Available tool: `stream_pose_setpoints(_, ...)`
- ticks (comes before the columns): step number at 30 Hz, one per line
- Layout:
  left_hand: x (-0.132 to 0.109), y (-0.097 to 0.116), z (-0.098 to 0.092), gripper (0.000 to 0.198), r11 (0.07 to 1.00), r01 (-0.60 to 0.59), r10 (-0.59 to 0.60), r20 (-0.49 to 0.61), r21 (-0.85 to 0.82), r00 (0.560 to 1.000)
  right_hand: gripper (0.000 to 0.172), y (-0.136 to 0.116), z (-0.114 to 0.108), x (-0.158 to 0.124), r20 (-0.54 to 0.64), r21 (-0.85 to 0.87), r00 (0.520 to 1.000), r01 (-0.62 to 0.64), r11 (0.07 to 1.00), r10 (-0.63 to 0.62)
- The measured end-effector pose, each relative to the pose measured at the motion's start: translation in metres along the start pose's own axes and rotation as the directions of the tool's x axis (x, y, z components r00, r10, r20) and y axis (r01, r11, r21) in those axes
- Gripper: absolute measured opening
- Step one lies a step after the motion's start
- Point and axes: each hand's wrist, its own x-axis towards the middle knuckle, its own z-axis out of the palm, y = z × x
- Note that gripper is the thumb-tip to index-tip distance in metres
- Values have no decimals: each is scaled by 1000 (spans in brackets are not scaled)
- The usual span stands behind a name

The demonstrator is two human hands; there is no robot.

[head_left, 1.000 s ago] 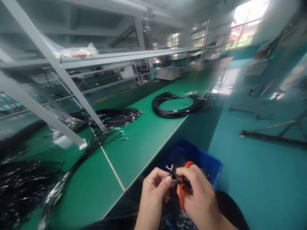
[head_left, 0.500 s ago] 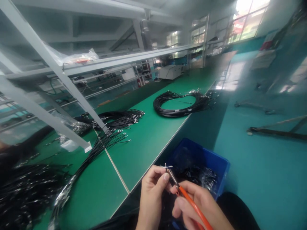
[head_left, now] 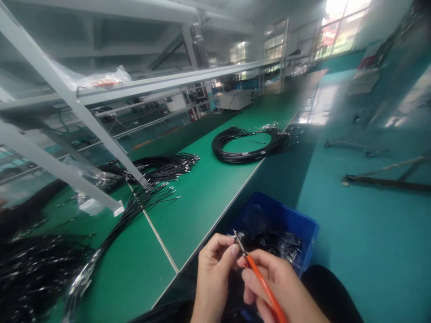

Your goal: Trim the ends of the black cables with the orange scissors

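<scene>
- Wire end (head_left: 235, 233): lower centre of the frame, in front of the near rim of the blue bin. The pale tip projects just above the left fingertips; the short visible length stands roughly upright in the picture. Its run below the fingers is hidden.
- Left grip (head_left: 214, 267): pressed together, pinching the wire end between thumb and forefinger. It is the nearer of the two to the tip.
- Right grip (head_left: 278, 277): closed around the orange handles of the pliers (head_left: 265, 283), lower right of the left grip.
- Alignment: the wire end lies to the upper left of the right grip. The long axis of the pliers runs diagonally, handles at lower right, metal nose at upper left, and crosses the line of the wire end at an angle.
- Contact point: the nose reaches the wire end just above the left thumb. The pliers show edge-on, so whether their jaws are parted or pressed together cannot be told.
- Bin (head_left: 311, 244): beyond the right grip, holding dark and clear scraps.
- Worktop (head_left: 198, 202): green, running from lower left to upper centre. It carries a coil (head_left: 242, 158) at centre and a bundle (head_left: 109, 237) of black cables at left.
</scene>
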Motion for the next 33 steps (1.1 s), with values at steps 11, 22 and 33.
stream_pose_setpoints(11,0,-5,1,8,999,-28,30,-36,44,999,39,9,-18,5,187,66,982,-7,998,-6)
stream_pose_setpoints(22,2,-10,2,6,992,-68,71,-30,109,997,39,6,-19,10,182,37,983,-9,999,2)
stream_pose_setpoints(33,-1,-8,5,9,973,-59,63,-10,224,998,32,13,-20,10,-384,-149,837,361,921,-390)
